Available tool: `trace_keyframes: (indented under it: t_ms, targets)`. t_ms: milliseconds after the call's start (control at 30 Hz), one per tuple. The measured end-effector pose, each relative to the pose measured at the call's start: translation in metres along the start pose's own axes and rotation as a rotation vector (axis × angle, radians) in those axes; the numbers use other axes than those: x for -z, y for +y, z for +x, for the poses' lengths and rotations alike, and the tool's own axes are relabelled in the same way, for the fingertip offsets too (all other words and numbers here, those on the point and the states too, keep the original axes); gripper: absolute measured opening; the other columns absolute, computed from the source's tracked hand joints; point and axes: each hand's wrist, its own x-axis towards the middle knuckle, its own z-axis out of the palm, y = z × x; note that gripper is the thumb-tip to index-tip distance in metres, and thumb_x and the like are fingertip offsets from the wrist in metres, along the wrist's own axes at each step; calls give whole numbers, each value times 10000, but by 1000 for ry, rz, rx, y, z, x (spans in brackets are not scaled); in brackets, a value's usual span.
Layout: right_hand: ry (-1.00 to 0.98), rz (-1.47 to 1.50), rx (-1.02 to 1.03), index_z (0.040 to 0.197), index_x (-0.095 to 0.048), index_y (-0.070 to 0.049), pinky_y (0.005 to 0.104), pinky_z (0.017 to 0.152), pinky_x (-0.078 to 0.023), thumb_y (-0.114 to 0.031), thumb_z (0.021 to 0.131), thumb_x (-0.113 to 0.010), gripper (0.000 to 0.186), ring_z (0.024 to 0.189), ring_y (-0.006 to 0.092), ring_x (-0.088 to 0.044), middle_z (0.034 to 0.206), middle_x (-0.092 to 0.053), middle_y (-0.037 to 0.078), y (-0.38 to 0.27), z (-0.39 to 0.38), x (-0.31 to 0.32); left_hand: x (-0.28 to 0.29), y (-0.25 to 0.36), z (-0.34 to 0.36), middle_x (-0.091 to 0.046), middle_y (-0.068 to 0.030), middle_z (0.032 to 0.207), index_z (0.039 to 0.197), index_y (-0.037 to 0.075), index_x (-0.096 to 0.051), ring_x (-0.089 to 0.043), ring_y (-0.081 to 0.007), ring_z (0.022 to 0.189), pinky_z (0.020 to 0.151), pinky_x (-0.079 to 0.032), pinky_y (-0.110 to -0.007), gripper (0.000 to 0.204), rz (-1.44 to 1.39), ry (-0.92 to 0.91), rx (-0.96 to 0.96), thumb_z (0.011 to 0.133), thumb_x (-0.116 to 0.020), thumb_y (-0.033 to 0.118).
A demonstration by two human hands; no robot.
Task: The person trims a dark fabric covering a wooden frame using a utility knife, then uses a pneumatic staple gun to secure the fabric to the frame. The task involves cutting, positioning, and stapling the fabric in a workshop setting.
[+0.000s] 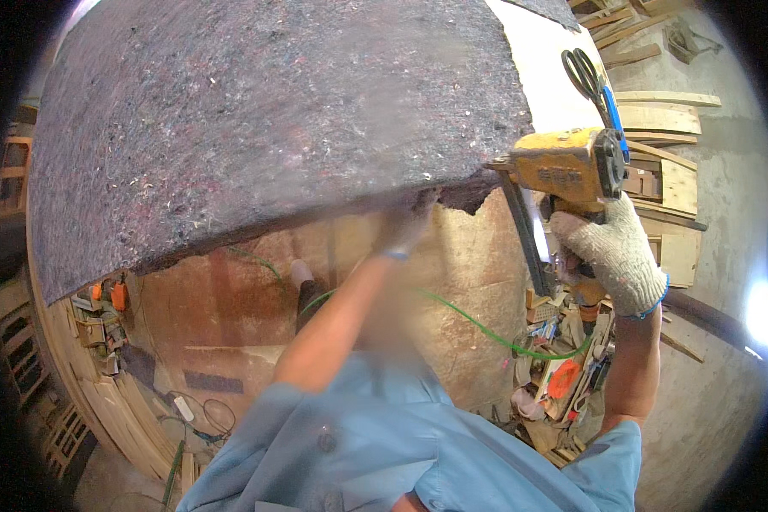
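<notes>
A sheet of grey, speckled felt (307, 128) covers a large padded piece, its ragged near edge hanging over the side. My left hand (408, 229) is at that edge, just left of the torn corner; a blurred patch in the picture obscures its fingers, so I cannot tell how they close. In a white knitted glove, my right hand (619, 256) grips a yellow staple gun (559, 166) by its handle. The gun's nose touches or nearly touches the felt's right corner, and its long magazine points down toward me. Scissors (584, 81) with black handles lie just beyond the gun.
Pale foam or cloth (550, 64) shows beyond the felt's right edge. Wood strips (666, 119) are stacked on the floor at right. A green hose (486, 333) runs below the work toward scraps and tools (563, 375). Long boards (124, 418) lie at lower left.
</notes>
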Motion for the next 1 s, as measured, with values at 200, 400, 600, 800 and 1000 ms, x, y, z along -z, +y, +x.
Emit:
trace_keyframes:
  t_ms: [200, 400, 600, 800, 1000]
  targets:
    - [-115, -145, 94, 1126, -686, 16, 285, 580, -528, -192, 882, -700, 322, 644, 89, -621, 777, -682, 39, -8, 10, -17, -5, 10, -2, -687, -197, 1270, 1268, 78, -675, -605, -413, 1208, 1033, -451, -502, 438, -65, 92, -95, 1035, -581, 437]
    - [-149, -54, 61, 1086, -706, -17, 268, 507, -483, -218, 901, -745, 276, 563, 73, -591, 720, -660, 20, -37, -4, -42, -7, 12, 7, -715, -176, 1150, 1162, 84, -705, -658, -394, 1078, 933, -504, -495, 283, 162, 152, -313, 997, -644, 306]
    - [-205, -122, 109, 1056, -700, -10, 285, 485, -473, -225, 909, -746, 264, 510, 83, -571, 628, -618, -3, -42, 2, -67, -7, 2, 13, -713, -175, 1032, 1036, 70, -689, -665, -407, 993, 839, -523, -498, 196, -49, 184, -415, 996, -604, 242]
    - [-125, -42, 58, 1216, -645, 3, 287, 544, -515, -139, 899, -724, 356, 623, 87, -612, 869, -685, 46, -39, -7, -72, 38, 25, -51, -717, -169, 1111, 1215, 84, -670, -676, -345, 1044, 916, -523, -457, 295, 71, 70, -283, 995, -625, 275]
    - [-98, -64, 114, 1281, -625, -14, 306, 677, -560, -104, 889, -721, 414, 804, 119, -657, 995, -700, 64, -37, -9, -75, 187, 29, -125, -726, -171, 935, 1102, 55, -711, -702, -329, 754, 682, -559, -440, 198, 641, -55, -415, 982, -589, 153]
